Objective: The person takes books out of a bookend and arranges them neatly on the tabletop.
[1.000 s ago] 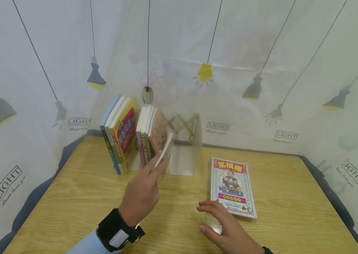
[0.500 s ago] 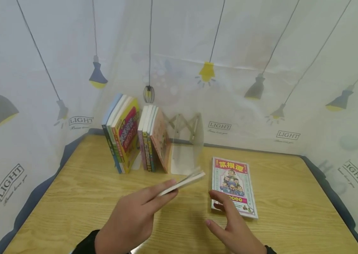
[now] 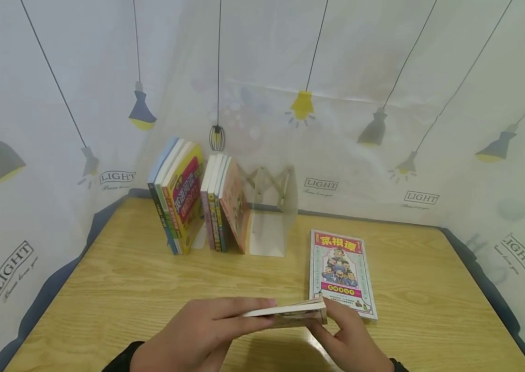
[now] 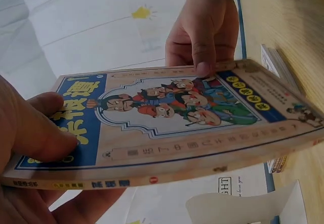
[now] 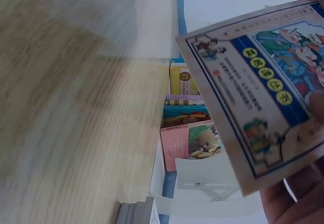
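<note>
A thin comic book (image 4: 172, 113) is held level over the near part of the table, its cover of cartoon figures and a blue title band showing in the left wrist view. My left hand (image 3: 206, 330) grips its title end, thumb on the cover and fingers underneath. At the opposite end, my right hand (image 3: 351, 336) pinches it with the thumb on top; in the right wrist view its fingers show below the lower cover corner (image 5: 228, 82). Just beyond the right hand, a pink-and-white comic book (image 3: 341, 274) lies face up on the table.
An expandable bookend (image 3: 267, 235) stands at the back of the wooden table (image 3: 118, 289). Taller books (image 3: 181, 196) and smaller upright books (image 3: 213, 206) stand in it, with a pinkish book (image 3: 236, 206) leaning at their right. A lamp-printed curtain (image 3: 262, 62) hangs behind.
My left hand has drawn the comic book from beside the bookend toward me, turning it flatter. My right hand, earlier empty, now holds its other end.
</note>
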`<control>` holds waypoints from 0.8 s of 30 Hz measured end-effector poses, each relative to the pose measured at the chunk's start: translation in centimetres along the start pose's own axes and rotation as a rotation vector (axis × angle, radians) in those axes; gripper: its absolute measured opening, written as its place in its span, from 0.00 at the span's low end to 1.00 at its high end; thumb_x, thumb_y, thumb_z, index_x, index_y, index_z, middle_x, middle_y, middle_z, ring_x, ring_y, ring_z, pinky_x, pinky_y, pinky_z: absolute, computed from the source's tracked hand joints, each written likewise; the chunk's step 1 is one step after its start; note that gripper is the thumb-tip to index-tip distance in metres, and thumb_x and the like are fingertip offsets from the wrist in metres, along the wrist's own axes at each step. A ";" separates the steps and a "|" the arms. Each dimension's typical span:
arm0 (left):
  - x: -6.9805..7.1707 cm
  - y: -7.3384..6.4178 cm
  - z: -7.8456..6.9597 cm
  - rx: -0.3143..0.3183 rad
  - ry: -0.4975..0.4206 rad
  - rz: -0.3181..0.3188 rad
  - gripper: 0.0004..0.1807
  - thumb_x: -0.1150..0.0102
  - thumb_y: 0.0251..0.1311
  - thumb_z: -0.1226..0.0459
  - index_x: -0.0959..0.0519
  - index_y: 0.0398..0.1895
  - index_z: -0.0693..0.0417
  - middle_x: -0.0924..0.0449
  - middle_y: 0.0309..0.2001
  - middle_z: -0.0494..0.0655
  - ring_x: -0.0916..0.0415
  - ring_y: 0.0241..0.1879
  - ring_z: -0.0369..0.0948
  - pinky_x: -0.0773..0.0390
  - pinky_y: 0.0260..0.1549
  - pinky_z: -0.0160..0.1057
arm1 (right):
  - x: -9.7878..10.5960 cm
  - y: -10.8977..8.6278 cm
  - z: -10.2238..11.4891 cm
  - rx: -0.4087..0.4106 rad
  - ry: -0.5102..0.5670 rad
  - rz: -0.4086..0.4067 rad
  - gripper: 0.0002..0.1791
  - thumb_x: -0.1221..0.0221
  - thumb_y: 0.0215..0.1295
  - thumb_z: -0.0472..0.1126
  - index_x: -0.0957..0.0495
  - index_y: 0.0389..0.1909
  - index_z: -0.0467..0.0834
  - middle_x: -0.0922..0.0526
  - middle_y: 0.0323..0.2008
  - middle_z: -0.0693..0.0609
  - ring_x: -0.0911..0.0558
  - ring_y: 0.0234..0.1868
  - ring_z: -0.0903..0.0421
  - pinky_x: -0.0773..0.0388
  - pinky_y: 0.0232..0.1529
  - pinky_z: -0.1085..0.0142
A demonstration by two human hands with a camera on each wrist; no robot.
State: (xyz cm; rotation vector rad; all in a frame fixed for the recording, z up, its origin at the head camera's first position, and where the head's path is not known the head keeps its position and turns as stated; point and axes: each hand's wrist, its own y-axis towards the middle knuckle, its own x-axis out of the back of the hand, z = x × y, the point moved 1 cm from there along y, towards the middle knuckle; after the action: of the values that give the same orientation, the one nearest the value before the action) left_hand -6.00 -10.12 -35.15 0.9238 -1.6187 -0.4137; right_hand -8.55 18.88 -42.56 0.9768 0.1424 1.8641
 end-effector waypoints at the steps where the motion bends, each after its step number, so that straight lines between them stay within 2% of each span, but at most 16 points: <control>1: 0.0 0.0 0.0 0.013 -0.007 0.001 0.24 0.68 0.77 0.68 0.25 0.66 0.53 0.22 0.62 0.49 0.18 0.54 0.38 0.27 0.38 0.21 | 0.1 0.0 0.0 0.003 0.023 0.009 0.19 0.37 0.64 0.27 0.20 0.51 0.50 0.14 0.46 0.54 0.18 0.41 0.64 0.20 0.39 0.68; 7: 0.1 -0.2 0.4 0.098 -0.091 0.028 0.23 0.67 0.79 0.65 0.33 0.72 0.50 0.26 0.64 0.49 0.19 0.54 0.42 0.31 0.34 0.21 | 0.2 -0.2 -0.3 0.045 0.135 0.000 0.18 0.36 0.58 0.22 0.18 0.42 0.47 0.12 0.39 0.48 0.15 0.42 0.64 0.16 0.36 0.68; 11: 0.2 -0.4 0.7 0.106 -0.065 -0.021 0.21 0.59 0.78 0.66 0.30 0.70 0.50 0.26 0.63 0.50 0.19 0.53 0.42 0.28 0.36 0.22 | 0.2 -0.4 -0.6 0.039 0.199 -0.042 0.19 0.37 0.57 0.20 0.16 0.46 0.42 0.11 0.40 0.45 0.14 0.41 0.63 0.15 0.31 0.66; 14: 0.2 -0.6 1.0 0.146 -0.025 -0.084 0.20 0.50 0.75 0.67 0.27 0.67 0.49 0.26 0.64 0.51 0.19 0.52 0.41 0.27 0.38 0.23 | 0.5 -0.5 -0.9 -0.061 0.261 -0.060 0.18 0.39 0.60 0.21 0.16 0.50 0.38 0.11 0.43 0.48 0.12 0.41 0.60 0.14 0.31 0.62; 17: 0.1 -0.9 1.6 0.226 0.002 -0.117 0.21 0.44 0.71 0.68 0.25 0.65 0.48 0.27 0.65 0.49 0.20 0.54 0.39 0.27 0.40 0.24 | 1.2 -0.4 -1.1 -0.211 0.269 -0.121 0.14 0.40 0.64 0.25 0.16 0.48 0.37 0.11 0.42 0.56 0.12 0.38 0.61 0.15 0.31 0.61; 19: -0.1 -1.1 2.2 0.280 0.026 -0.115 0.21 0.42 0.70 0.68 0.25 0.65 0.47 0.28 0.66 0.47 0.22 0.58 0.39 0.25 0.46 0.26 | 1.7 -0.3 -1.4 -0.304 0.246 -0.177 0.10 0.41 0.66 0.27 0.17 0.46 0.36 0.12 0.36 0.61 0.14 0.33 0.65 0.16 0.28 0.63; 20: -0.2 -1.3 2.5 0.307 0.035 -0.108 0.21 0.42 0.69 0.67 0.24 0.65 0.47 0.28 0.67 0.46 0.23 0.60 0.40 0.24 0.51 0.29 | 2.0 -0.2 -1.6 -0.340 0.228 -0.208 0.08 0.40 0.67 0.27 0.17 0.44 0.35 0.14 0.30 0.62 0.17 0.28 0.67 0.19 0.25 0.65; 22: -0.4 -1.6 3.0 0.348 0.053 -0.087 0.21 0.42 0.70 0.66 0.25 0.65 0.46 0.28 0.67 0.45 0.25 0.62 0.41 0.23 0.56 0.33 | 2.6 0.0 -1.9 -0.412 0.192 -0.267 0.07 0.40 0.67 0.30 0.17 0.44 0.34 0.14 0.28 0.61 0.18 0.25 0.66 0.21 0.23 0.66; 24: -0.6 -1.9 3.4 0.374 0.064 -0.069 0.21 0.42 0.70 0.66 0.25 0.65 0.46 0.28 0.68 0.45 0.25 0.63 0.42 0.22 0.58 0.38 | 3.1 0.1 -2.4 -0.509 0.194 -0.312 0.11 0.39 0.69 0.34 0.18 0.48 0.34 0.12 0.29 0.58 0.16 0.26 0.64 0.18 0.25 0.66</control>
State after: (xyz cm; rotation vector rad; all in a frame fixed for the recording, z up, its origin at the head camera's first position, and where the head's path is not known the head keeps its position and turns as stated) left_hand -8.55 -11.62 -37.77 1.2622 -1.6371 -0.1258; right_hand -10.80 22.11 -42.35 0.3976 -0.0626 1.5891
